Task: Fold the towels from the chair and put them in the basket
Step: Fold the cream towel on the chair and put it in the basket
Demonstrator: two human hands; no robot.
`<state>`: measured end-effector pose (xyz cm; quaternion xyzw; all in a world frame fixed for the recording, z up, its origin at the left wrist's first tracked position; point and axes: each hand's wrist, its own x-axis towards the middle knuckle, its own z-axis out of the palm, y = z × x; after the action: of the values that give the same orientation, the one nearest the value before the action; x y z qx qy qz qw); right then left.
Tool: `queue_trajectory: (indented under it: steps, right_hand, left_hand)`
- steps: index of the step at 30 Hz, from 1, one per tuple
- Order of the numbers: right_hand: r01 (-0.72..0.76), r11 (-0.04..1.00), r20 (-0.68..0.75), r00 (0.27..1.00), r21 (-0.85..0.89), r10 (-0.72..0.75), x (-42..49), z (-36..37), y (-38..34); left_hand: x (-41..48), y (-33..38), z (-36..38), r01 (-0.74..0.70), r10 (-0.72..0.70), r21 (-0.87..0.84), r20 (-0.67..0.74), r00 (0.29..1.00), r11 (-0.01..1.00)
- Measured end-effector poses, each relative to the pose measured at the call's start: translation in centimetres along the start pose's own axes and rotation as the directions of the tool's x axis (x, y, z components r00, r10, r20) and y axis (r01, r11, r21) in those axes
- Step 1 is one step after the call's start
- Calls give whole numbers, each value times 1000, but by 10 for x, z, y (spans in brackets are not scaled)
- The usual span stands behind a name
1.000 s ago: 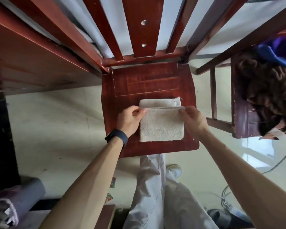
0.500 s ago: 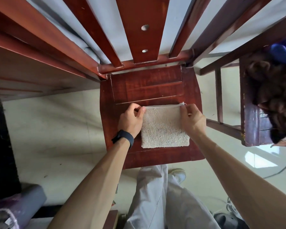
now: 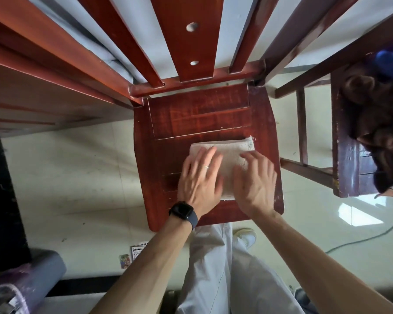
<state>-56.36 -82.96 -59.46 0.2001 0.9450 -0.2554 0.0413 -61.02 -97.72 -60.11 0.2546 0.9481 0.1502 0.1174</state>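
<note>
Both the left hand and right hand press flat, fingers spread, on the folded towel, which lies crosswise at the front of the chair seat.

towel: pale beige, plain | chair: glossy red-brown, dark grain streaks | right chair: darker brown, pale chips along edge | heap: dark brown | far-right item: bright blue | watch: black, navy strap | trousers: pale grey | floor: cream tiles | cards, near left: multicoloured print
</note>
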Motion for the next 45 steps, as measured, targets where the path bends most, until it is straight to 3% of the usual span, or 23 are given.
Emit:
queue_trajectory:
  steps: [3, 8, 14, 17, 19, 21, 23, 24, 27, 31, 39, 42, 45]
  right_hand:
    - [167, 974, 176, 974, -151, -140, 4, 10, 11]
    - [172, 956, 306, 947, -237, -95, 16, 24, 36]
    - [-82, 977, 230, 965, -198, 128, 5, 22, 23]
    - [-290, 957, 168, 942, -32, 291, -4, 4, 14]
    - [-453, 877, 213, 884, 163, 417, -4, -8, 10]
    - [-612, 724, 302, 789, 319, 534, 5, -17, 6]
    - [-704, 627, 382, 709, 333, 593, 19, -24, 7]
    - [-720, 624, 419, 689, 302, 592, 25, -26, 10]
    - [-733, 640, 524, 647, 230, 553, 41, -31, 21]
    - [-707, 636, 603, 663, 309, 443, 46, -42, 28]
    - [-792, 307, 758, 602, 528, 250, 4, -105, 57]
    - [-776, 270, 755, 625, 570, 200, -22, -154, 71]
    - [-721, 244, 698, 691, 648, 188, -51, -215, 81]
  left_hand:
    - [-1, -5, 16, 25, -32, 67, 116, 993, 997]
    - [5, -28, 32, -13, 0, 85, 151, 989, 996]
    - [-4, -19, 33, 173, -180, 70, 117, 977, 982]
    - [-6, -10, 19, 317, -320, -152, 7, 947, 936]
    - [-2, -7, 8, 513, -574, -401, -41, 818, 759]
    - [3, -6, -7, 673, -764, -601, 153, 627, 432]
    - [7, -12, -13, 768, -773, -620, 404, 489, 162]
    - [9, -16, -16, 791, -748, -601, 472, 466, 113]
    - [14, -31, -17, 820, -680, -556, 549, 486, 136]
    - [21, -36, -26, 812, -564, -561, 624, 541, 158]
    - [21, -1, -75, 764, -340, -644, 712, 615, 32]
    - [17, 40, -104, 753, -214, -657, 730, 649, 40]
    - [12, 94, -132, 722, -177, -686, 703, 689, 89]
